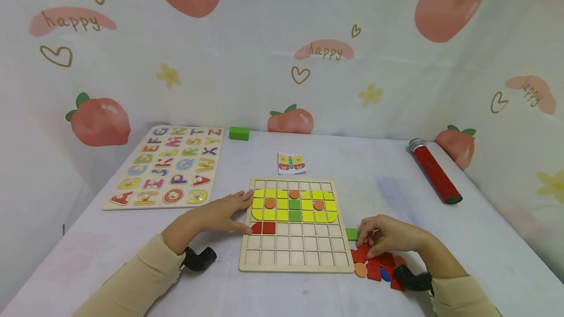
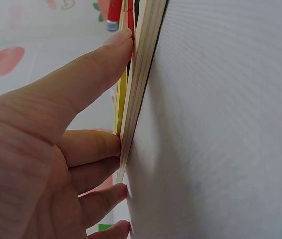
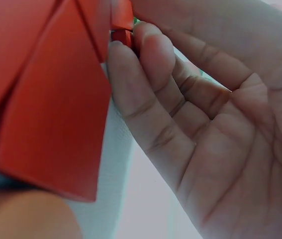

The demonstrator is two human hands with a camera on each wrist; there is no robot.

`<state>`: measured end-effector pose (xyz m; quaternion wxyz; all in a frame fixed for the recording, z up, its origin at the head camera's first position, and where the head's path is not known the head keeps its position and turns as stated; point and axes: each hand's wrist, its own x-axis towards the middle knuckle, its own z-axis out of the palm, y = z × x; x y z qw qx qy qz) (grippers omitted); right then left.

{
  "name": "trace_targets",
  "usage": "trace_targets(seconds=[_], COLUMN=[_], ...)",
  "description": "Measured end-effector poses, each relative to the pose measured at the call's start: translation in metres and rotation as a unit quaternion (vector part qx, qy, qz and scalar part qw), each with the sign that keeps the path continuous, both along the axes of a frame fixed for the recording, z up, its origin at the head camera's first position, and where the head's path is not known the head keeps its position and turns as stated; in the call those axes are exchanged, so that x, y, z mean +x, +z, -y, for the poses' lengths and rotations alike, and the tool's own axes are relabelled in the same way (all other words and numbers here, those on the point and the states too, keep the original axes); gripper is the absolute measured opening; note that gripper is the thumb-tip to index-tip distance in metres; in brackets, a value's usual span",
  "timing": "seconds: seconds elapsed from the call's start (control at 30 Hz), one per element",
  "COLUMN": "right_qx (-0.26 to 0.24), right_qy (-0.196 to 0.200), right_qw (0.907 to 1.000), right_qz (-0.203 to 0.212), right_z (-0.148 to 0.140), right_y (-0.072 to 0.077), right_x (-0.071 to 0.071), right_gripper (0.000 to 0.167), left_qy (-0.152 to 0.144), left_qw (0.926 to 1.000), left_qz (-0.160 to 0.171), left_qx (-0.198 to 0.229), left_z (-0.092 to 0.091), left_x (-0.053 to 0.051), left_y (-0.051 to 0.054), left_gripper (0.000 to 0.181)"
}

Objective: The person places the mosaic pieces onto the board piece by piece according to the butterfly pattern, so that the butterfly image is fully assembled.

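A wooden grid board (image 1: 296,258) bears yellow, green, orange and red tiles arranged in its cells. My left hand (image 1: 222,214) rests along its left edge, thumb beside a red tile (image 1: 269,228) and fingers spread. In the left wrist view the fingertips (image 2: 113,147) touch the board's side (image 2: 138,84). On the right, my right hand (image 1: 394,235) is bent over a pile of loose red tiles (image 1: 374,272). In the right wrist view its fingertips (image 3: 117,50) meet a small red tile (image 3: 122,37); whether they pinch it is unclear.
A small picture card (image 1: 291,163) lies behind the board. Farther left are an alphabet board (image 1: 165,168) and a green block (image 1: 239,133). A red microphone (image 1: 435,172) lies at the back right. Near the right hand are a green tile (image 1: 351,234) and an orange disc (image 1: 361,270).
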<state>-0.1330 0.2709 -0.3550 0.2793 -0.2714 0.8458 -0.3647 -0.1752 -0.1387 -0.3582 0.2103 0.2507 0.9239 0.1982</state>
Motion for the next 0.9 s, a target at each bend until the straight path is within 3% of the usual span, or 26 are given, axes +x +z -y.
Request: trace_targets(seconds=[0.3,0.57,0.9], right_qx=[0.032,-0.027,-0.032], right_qy=[-0.016,-0.056,-0.076], right_qw=[0.9993,0.9976,0.996], right_qz=[0.008,0.03,0.036], right_z=[0.002,0.005,0.048], right_y=[0.003,0.009,0.023], right_x=[0.0,-0.005,-0.026], right_gripper=[0.02,0.019,0.022], left_qy=[0.002,-0.01,-0.008], left_qw=[1.0,0.9999,0.9999], left_qz=[0.002,0.0,0.004], left_qx=[0.0,0.007,0.014], left_z=[0.0,0.001,0.002], left_x=[0.0,-0.002,-0.001], left_y=[-0.002,-0.003,0.0], left_gripper=[0.088,0.088,0.088])
